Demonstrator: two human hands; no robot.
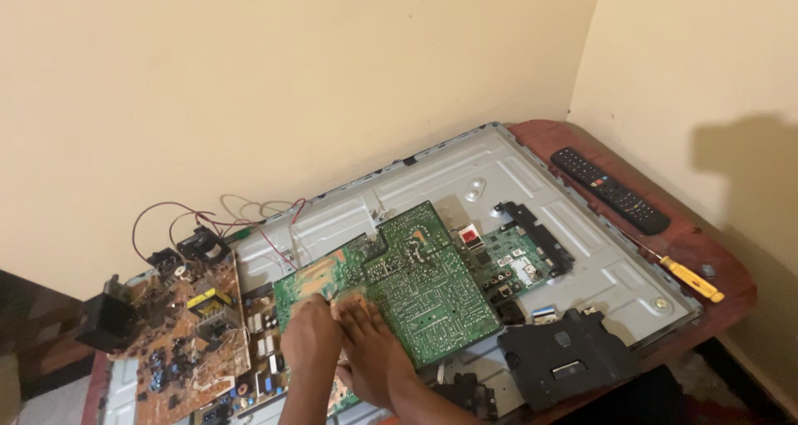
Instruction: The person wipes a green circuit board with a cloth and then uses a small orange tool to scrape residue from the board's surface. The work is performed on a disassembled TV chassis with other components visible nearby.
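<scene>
Both hands, the left hand and the right hand, press flat side by side on the big green board lying on the grey metal panel, with a brown board by the table's left edge and a black remote at its far corner.

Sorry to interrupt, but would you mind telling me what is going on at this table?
A person has both hands, left hand and right hand, pressed on a large green circuit board lying solder side up on an opened flat-screen's metal back panel. A brown circuit board sits at the left; a remote control and a yellow-handled screwdriver lie at the right.
</scene>
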